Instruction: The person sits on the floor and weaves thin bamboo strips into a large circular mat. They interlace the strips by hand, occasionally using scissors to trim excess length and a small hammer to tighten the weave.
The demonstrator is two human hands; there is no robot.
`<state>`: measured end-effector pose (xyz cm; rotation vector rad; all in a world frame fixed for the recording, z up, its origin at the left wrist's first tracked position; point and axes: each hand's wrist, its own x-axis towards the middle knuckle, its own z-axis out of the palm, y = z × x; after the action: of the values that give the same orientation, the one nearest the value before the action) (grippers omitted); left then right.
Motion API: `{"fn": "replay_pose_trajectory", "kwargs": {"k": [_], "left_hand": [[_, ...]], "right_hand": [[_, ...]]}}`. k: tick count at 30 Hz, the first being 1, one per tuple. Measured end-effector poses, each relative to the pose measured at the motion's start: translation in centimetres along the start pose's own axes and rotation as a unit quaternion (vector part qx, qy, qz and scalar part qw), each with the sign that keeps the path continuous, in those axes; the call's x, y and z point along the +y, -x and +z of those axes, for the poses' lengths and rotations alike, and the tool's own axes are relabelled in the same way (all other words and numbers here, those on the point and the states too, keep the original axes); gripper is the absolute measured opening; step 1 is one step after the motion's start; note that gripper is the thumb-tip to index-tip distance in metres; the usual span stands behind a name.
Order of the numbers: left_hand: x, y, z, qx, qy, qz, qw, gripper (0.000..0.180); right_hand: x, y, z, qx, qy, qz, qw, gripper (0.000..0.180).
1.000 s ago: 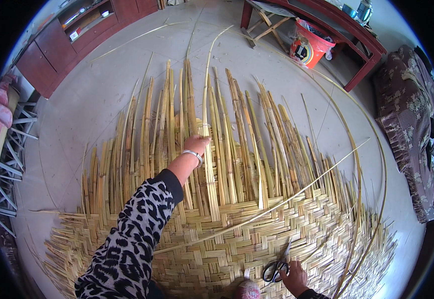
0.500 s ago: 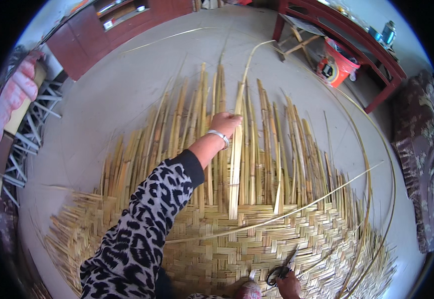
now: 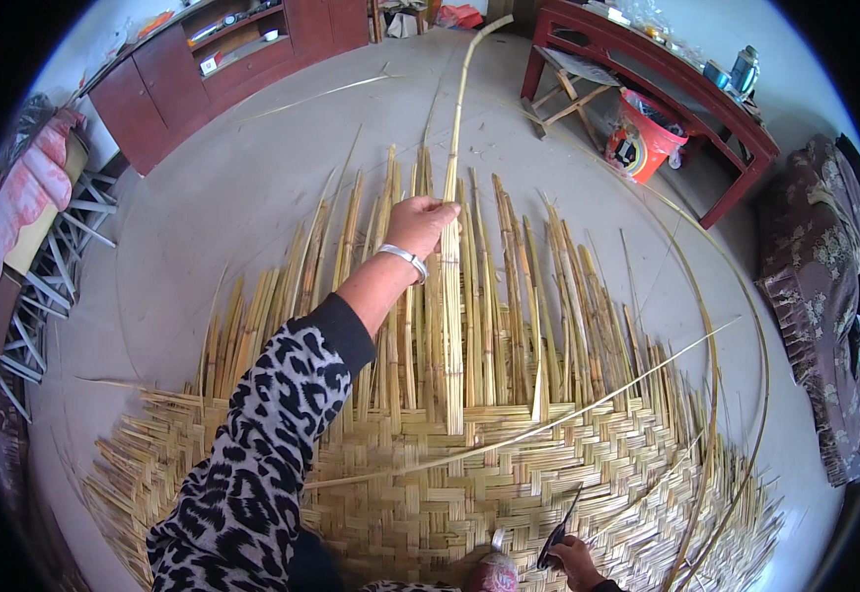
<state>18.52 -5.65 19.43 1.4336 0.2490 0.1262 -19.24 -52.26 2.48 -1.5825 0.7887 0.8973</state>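
With a silver bangle at its wrist, my left hand [image 3: 425,225] is closed on a long split-reed strip [image 3: 452,296]. The strip stands up from the woven mat [image 3: 400,459], and its free far end bends over to the right. My right hand [image 3: 574,558], low in the picture, grips dark-handled scissors [image 3: 559,534]; their blades point away from me and lie close to the mat. Several unwoven reed ends [image 3: 509,257] spread out beyond the weave. A loose thin strip [image 3: 568,422] slants across the mat between my hands.
A red table [image 3: 637,59] stands at the far right, with a red bucket [image 3: 637,138] and a folding stool [image 3: 573,84] beneath it. A dark red cabinet [image 3: 168,84] is far left. A patterned cloth [image 3: 815,286] hangs at right. Long curved strips [image 3: 714,395] arch over the mat's right side.
The strip in my left hand stands straighter, its far end higher up. The scissors have turned in my right hand and show more edge-on. The whole view has shifted slightly.
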Motion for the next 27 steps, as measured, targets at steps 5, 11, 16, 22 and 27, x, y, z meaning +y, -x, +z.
{"fn": "replay_pose_trajectory", "kwargs": {"k": [5, 11, 16, 22, 27], "left_hand": [[3.0, 1.2, 0.5, 0.033, -0.044, 0.067, 0.996, 0.016], [5.4, 1.9, 1.0, 0.056, -0.124, 0.174, 0.975, 0.015], [8.2, 3.0, 1.4, 0.056, -0.123, 0.223, 0.965, 0.014], [12.3, 4.5, 1.0, 0.035, -0.179, 0.273, 0.945, 0.014], [12.0, 5.2, 0.0, 0.022, -0.168, 0.274, 0.947, 0.013]], "right_hand": [[-1.2, 1.9, 2.2, -0.139, -0.052, -0.078, 0.986, 0.026], [-5.7, 3.7, 2.9, -0.233, -0.024, -0.158, 0.959, 0.021], [-10.2, 4.3, 2.8, -0.191, 0.002, -0.205, 0.96, 0.016], [-12.6, 4.6, 3.4, -0.127, -0.011, -0.231, 0.965, 0.027], [-10.0, 2.2, 4.2, 0.021, 0.183, -0.25, 0.95, 0.042]]}}
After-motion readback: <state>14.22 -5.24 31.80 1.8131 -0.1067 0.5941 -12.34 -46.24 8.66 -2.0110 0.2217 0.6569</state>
